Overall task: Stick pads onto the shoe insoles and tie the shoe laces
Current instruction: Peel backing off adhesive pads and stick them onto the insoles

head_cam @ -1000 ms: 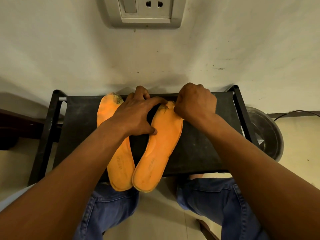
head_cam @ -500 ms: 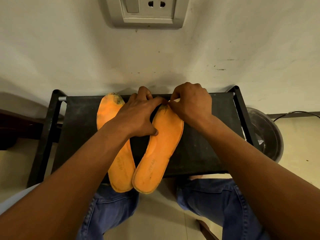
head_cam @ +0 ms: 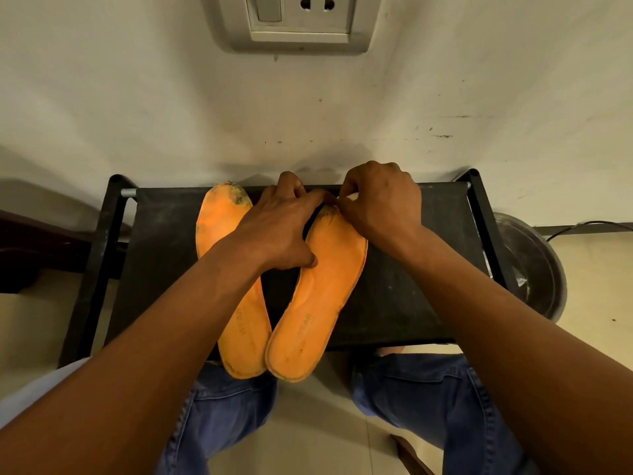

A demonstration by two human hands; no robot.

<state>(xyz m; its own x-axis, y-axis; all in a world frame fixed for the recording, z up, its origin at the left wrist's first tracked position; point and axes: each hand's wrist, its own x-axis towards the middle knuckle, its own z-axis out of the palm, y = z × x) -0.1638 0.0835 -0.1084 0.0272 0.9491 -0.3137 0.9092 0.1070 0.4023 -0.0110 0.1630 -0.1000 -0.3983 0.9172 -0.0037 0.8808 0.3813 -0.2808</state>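
Pad-sticking step: left hand [head_cam: 281, 231] lies flat pressing the right orange insole [head_cam: 318, 296] on the black table [head_cam: 404, 293], right hand [head_cam: 380, 200] pinches a small pale strip [head_cam: 349, 197], seemingly pad backing, at its toe; next, likely peeling and pressing.

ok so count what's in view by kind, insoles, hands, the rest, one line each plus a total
Orange insoles: 2, left insole and right insole
Hands: 2, left hand and right hand
Black fabric-topped stand: 1
Wall socket plate: 1
Dark round bin: 1
Small pale piece pinched at the right fingertips: 1, too small to identify
Total: 8
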